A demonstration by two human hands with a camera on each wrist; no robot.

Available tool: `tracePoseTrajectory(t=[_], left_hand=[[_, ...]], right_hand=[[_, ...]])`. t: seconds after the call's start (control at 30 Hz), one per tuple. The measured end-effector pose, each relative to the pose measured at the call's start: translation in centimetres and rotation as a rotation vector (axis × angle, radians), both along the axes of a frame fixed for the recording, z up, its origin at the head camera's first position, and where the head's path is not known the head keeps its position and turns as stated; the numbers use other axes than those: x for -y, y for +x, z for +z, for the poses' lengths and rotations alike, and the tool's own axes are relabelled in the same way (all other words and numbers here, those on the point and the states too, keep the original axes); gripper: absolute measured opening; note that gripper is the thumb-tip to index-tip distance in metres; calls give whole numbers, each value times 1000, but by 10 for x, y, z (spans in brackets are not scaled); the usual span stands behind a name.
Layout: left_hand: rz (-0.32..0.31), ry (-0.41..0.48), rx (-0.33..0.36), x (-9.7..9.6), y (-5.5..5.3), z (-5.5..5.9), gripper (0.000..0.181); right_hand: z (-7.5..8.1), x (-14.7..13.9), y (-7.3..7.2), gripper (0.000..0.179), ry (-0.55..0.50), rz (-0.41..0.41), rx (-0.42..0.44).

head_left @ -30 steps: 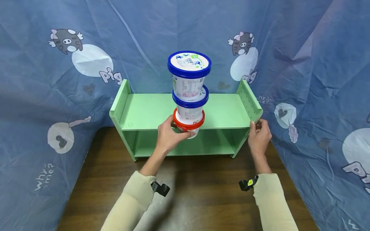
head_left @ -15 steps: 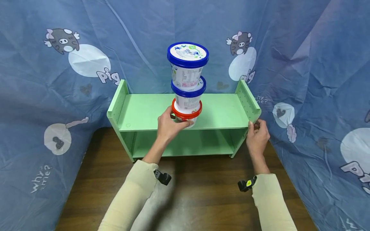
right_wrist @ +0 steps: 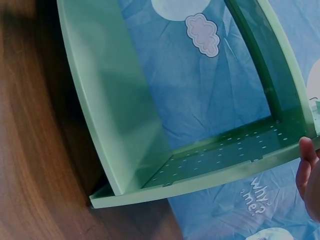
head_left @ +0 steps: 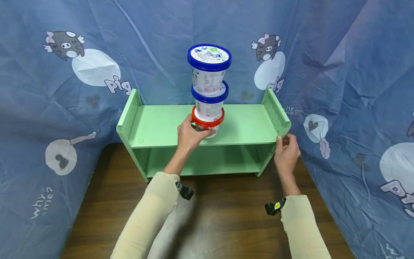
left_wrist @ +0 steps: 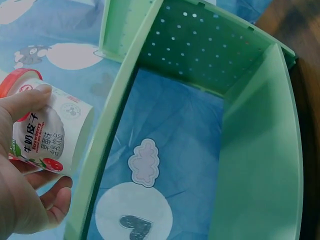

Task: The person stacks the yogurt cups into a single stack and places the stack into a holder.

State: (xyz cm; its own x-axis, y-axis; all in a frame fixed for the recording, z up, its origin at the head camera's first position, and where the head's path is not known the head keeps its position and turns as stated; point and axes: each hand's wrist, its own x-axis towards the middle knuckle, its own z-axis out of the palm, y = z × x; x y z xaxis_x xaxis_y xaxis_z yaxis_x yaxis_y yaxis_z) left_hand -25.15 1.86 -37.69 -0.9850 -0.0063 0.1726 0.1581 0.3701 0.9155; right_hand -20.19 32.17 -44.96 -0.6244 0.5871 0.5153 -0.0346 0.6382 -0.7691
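My left hand (head_left: 189, 136) grips the red-lidded paper cup (left_wrist: 52, 127), thumb on one side and fingers on the other; strawberries are printed on its side. On its lid stands a blue-lidded cup (head_left: 208, 108), which carries a larger blue-lidded cup (head_left: 207, 81). The stack of three stays upright over the top board of a green two-tier shelf (head_left: 161, 126), near its front edge. In the left wrist view, the red-lidded cup's base is close over that board. My right hand (head_left: 286, 154) holds the front edge of the shelf's right side panel (head_left: 277, 111), thumb on its inner face.
The shelf stands on a dark wooden table (head_left: 226, 216). Perforated side panels rise above the top board at both ends. Below lies a lower board (head_left: 207, 162). A blue cloth (head_left: 155, 43) with pig prints hangs behind and along both sides.
My left hand has moved the stack of cups forward, farther over the top board. My right hand keeps its place on the side panel.
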Motion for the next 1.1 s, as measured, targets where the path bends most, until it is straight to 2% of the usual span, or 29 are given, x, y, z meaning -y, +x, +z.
tracePoseTrajectory(t=[0.43,0.7,1.1], left_hand=[[10,-5,10,-2,-8,-9,65],[4,-11,17,-2,-9,-10,65],[-21,-21,38,-3,-11,-13,68]], right_hand=[[-1,2,-2,28,7,9,-33],[-3,2,-2,28,8,9,-41],[-4,1,0,30,-3,1,-11]])
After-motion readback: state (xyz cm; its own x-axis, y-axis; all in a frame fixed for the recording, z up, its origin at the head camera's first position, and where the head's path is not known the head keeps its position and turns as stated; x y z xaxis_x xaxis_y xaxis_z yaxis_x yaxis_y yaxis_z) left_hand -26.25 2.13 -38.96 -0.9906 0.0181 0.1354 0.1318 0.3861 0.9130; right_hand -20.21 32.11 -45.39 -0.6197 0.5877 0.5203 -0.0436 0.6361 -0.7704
